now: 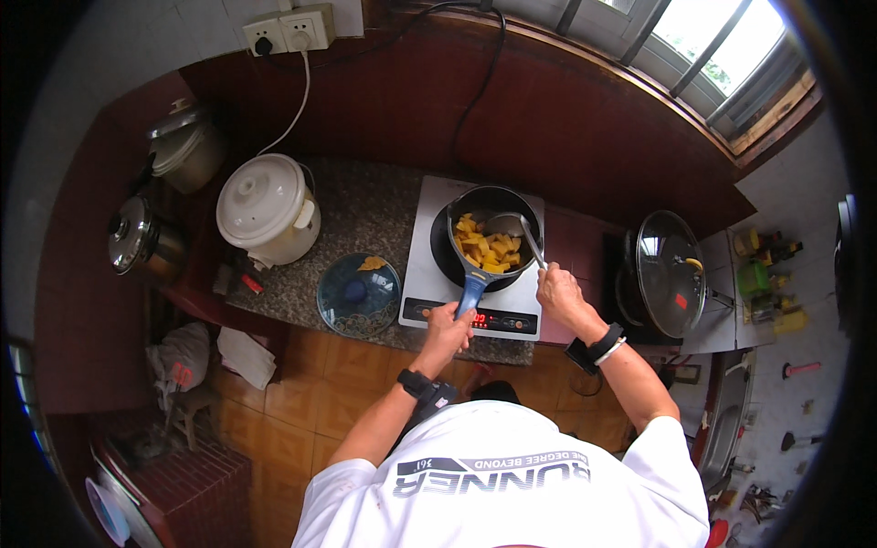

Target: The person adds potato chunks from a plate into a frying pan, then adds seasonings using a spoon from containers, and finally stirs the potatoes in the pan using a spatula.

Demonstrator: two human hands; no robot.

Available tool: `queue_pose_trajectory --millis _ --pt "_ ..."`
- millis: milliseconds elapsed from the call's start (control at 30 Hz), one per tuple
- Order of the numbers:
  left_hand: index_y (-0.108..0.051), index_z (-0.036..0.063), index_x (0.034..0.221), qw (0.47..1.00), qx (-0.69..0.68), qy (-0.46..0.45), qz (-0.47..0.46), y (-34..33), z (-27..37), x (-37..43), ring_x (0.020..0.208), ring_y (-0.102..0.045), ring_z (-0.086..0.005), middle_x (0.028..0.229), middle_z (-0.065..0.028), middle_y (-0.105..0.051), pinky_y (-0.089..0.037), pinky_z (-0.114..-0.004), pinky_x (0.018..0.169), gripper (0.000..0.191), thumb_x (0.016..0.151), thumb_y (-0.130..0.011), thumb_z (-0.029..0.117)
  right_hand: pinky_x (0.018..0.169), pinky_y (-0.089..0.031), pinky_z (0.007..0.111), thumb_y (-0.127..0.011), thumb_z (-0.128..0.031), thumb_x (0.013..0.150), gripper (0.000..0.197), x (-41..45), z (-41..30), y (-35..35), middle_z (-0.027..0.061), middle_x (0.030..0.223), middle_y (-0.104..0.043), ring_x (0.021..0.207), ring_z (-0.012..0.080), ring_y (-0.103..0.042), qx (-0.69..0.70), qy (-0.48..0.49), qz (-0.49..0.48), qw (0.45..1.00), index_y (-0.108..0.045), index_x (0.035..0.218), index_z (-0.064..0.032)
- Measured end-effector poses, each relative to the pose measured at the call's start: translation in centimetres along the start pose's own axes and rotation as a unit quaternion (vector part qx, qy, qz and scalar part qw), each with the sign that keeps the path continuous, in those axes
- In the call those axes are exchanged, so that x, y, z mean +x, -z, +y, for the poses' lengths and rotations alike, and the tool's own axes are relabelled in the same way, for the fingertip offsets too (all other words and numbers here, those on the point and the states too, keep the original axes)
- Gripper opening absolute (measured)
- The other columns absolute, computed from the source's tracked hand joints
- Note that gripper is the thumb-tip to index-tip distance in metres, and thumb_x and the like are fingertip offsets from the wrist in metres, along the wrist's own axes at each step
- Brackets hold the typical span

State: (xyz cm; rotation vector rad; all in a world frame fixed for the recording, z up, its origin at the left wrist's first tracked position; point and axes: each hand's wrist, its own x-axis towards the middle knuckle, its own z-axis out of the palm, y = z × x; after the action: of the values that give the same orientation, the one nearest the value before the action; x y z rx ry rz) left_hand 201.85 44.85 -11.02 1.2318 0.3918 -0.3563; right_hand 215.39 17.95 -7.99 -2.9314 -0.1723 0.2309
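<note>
A dark saucepan (458, 236) sits on the black plate of a white induction cooktop (419, 274). My left hand (449, 331) grips the pan's blue handle (470, 293) near its end. In the pan lie several chunks of yellow-orange food (490, 252), perhaps pumpkin. With my right hand (560, 291) I hold the handle of a metal ladle (505, 225), whose bowl is inside the pan beside the chunks. Red digits glow on the cooktop's control panel (503, 322), partly covered by my left fingers.
A blue-tinted glass lid (356, 315) lies left of the cooktop. Behind it stands a white rice cooker (267, 205), its cord running to the wall socket (301, 31). A lidded wok (668, 274) is at the right, near spice bottles (760, 274). Metal pots (144, 236) stand far left.
</note>
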Motion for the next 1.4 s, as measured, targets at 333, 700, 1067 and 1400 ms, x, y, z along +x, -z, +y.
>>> queue_pose_trajectory --millis 333,700,1067,1400 --pt "-0.073 0.0019 0.111 1.000 -0.001 -0.012 -0.019 0.1 -0.1 0.1 0.047 -0.056 -0.0069 0.071 -0.0010 -0.067 -0.039 -0.025 0.041 0.021 0.112 -0.072 0.023 0.042 -0.039 0.024 -0.044 -0.020 0.119 0.034 2.0 0.2 7.7 -0.0050 0.068 -0.050 0.055 0.0064 -0.050 0.557 -0.327 -0.367 0.670 -0.062 0.105 0.0054" --pt "-0.075 0.0038 0.111 0.999 0.015 -0.014 -0.024 0.5 -0.2 0.0 0.051 -0.060 -0.0083 0.074 -0.0015 -0.071 -0.043 -0.025 0.045 0.023 0.110 -0.075 0.027 0.041 -0.036 0.025 -0.037 -0.029 0.122 0.037 -0.1 -3.6 5.4 -0.0073 0.067 -0.044 0.049 0.0051 -0.044 0.788 -0.318 -0.317 0.421 -0.056 0.121 0.0037" --pt "-0.074 0.0025 0.110 1.000 0.006 -0.013 -0.026 0.8 0.7 -0.5 0.050 -0.059 -0.0075 0.073 -0.0006 -0.070 -0.042 -0.025 0.044 0.021 0.110 -0.074 0.023 0.058 -0.056 0.062 -0.052 -0.030 0.120 0.035 -3.9 -0.4 -2.6 0.0323 0.079 -0.068 0.067 0.0532 -0.068 0.174 0.055 0.010 0.983 -0.051 0.117 0.0041" --pt "-0.074 0.0063 0.108 0.999 0.016 0.016 -0.040 1.1 1.5 -0.1 0.052 -0.061 -0.0073 0.076 -0.0013 -0.072 -0.045 -0.024 0.045 0.025 0.110 -0.077 0.031 0.063 -0.065 0.049 -0.057 -0.026 0.118 0.051 1.5 1.5 -3.0 0.0248 0.091 -0.074 0.074 0.0406 -0.079 -0.199 0.209 0.081 0.954 -0.048 0.147 0.0140"
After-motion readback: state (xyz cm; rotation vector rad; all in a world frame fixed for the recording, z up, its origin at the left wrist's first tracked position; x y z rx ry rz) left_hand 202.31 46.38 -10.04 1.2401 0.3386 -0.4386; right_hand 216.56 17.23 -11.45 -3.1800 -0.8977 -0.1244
